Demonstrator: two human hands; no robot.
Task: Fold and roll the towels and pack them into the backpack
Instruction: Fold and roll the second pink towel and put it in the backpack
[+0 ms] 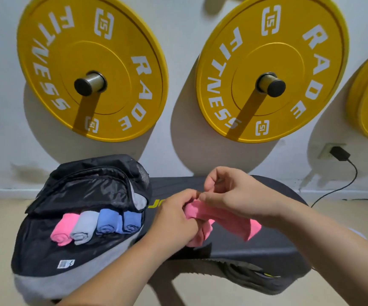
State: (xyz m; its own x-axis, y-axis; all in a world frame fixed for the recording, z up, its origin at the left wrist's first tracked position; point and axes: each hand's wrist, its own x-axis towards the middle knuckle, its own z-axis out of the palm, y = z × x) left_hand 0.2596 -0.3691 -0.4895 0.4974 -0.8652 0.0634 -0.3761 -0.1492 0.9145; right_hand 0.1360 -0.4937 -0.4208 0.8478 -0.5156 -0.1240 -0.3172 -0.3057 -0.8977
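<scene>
"Pink towel (220, 214), head view: report location and grip."

"It is held between my two hands, above the black bench (256, 246). My left hand (176, 219) has its fingers curled round the end nearest it. My right hand (233, 193) pinches the upper edge between thumb and forefinger, just beside my left thumb. Two loose flaps hang below my hands. I cannot tell whether they touch the bench."

"Handling properties?"

"My judgement is light, soft and limp. It sags wherever I do not grip it, and it looks neither fragile nor slippery. Take hold at the edges and corners, one per hand, and keep tension between them. A grip in the middle of the cloth would bunch it."

"Destination?"

"The open backpack (46, 261), to the left of my left hand. Four rolls lie side by side in it: pink roll (65, 228), grey roll (83, 227), blue roll (109, 220) and second blue roll (132, 221). The last is nearest my left wrist. I judge that a slack roll would unwind on release, so roll this one tight and wedge it against its neighbours."
</scene>
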